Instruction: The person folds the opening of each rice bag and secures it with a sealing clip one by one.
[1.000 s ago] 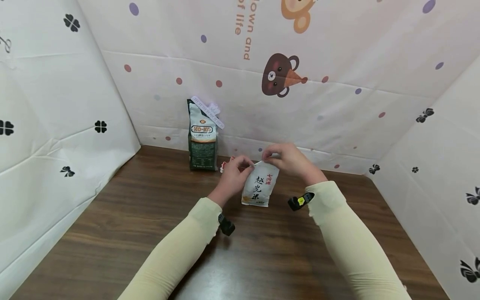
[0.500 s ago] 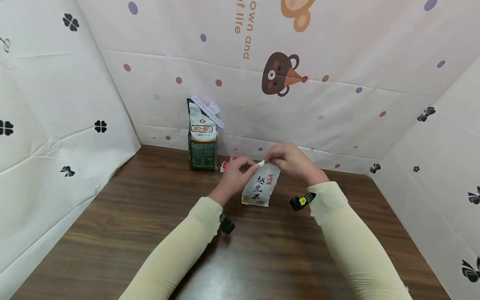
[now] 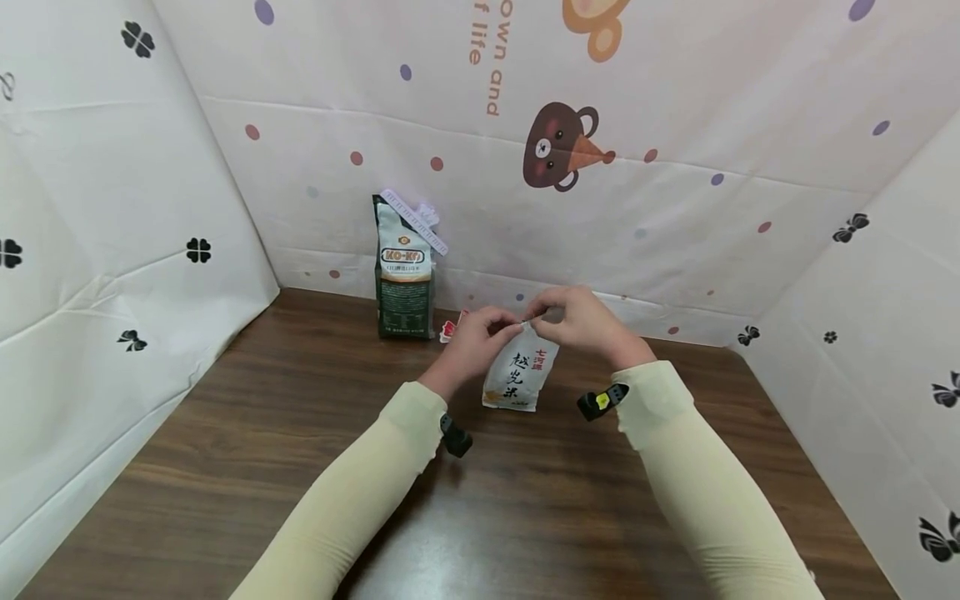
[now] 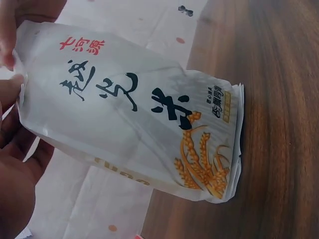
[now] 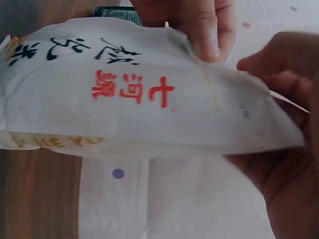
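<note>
A small white rice bag (image 3: pixel 517 379) with black and red characters stands slightly tilted on the table. My left hand (image 3: pixel 474 343) pinches the left part of its top edge between thumb and fingers. At the right part of the same edge, my right hand (image 3: pixel 576 323) pinches with thumb and fingertips. Both hands' fingertips nearly meet above the bag. The left wrist view shows the bag (image 4: pixel 124 104) full length, with a golden wheat print near its bottom. In the right wrist view the bag's top (image 5: pixel 249 109) slopes to a corner by the right hand; its fingertips are partly hidden.
A green and white KO-KO bag (image 3: pixel 405 292) stands behind to the left, with a pale purple sealing clip (image 3: pixel 414 222) slanted across its top. Beside it lies a small red and white item (image 3: pixel 448 330), partly hidden. Printed cloth walls (image 3: pixel 480 208) enclose the wooden table (image 3: pixel 495 508).
Both hands keep to the bag's top edge. Their fingertips have drawn closer together, the left moving right, and the white strip of edge seen between them is now mostly covered.
</note>
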`<state>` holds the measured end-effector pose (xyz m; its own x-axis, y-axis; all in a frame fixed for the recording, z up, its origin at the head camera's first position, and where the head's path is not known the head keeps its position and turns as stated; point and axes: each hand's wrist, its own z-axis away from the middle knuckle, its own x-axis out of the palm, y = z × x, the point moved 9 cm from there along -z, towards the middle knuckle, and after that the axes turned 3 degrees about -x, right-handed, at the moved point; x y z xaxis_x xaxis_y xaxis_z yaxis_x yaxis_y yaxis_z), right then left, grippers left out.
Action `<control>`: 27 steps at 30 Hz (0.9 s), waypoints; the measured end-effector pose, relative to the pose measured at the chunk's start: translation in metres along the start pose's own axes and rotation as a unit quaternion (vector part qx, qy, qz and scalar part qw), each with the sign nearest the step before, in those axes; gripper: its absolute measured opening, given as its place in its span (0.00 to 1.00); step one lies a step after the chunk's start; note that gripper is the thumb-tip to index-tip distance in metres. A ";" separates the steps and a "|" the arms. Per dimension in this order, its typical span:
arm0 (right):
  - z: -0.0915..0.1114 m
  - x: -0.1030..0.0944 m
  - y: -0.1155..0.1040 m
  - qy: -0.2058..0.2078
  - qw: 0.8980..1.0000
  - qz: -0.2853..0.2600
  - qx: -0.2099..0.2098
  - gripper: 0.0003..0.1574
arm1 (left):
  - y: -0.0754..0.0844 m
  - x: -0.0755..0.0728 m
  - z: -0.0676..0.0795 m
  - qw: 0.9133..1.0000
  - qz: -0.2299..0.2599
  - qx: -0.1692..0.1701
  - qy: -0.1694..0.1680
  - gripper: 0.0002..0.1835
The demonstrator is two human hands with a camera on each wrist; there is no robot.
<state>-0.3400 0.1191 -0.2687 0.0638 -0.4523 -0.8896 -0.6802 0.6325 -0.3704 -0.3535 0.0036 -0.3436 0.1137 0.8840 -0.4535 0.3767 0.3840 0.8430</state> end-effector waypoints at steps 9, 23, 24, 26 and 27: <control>-0.018 0.011 -0.016 -0.075 0.992 0.097 0.015 0.08 | 0.002 -0.001 0.002 1.000 -0.020 0.007 0.018 0.09; -0.016 0.002 -0.016 -0.057 0.990 0.119 -0.051 0.03 | -0.008 0.007 0.003 0.998 -0.025 -0.005 -0.057 0.13; -0.015 0.001 -0.015 -0.054 0.991 0.113 -0.053 0.03 | -0.008 0.007 0.003 0.998 -0.028 -0.003 -0.057 0.13; -0.012 -0.004 -0.010 -0.044 0.993 0.098 -0.039 0.03 | -0.008 0.006 0.003 0.998 -0.033 0.003 -0.055 0.12; -0.010 -0.006 -0.007 -0.038 0.995 0.088 -0.027 0.03 | -0.008 0.005 0.003 0.998 -0.034 0.004 -0.055 0.11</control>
<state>-0.3432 0.1111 -0.2583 -0.0059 -0.2870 -0.9579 -0.7243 0.6617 -0.1938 -0.3533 0.0046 -0.3535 0.1871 0.8215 -0.5387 0.3946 0.4394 0.8070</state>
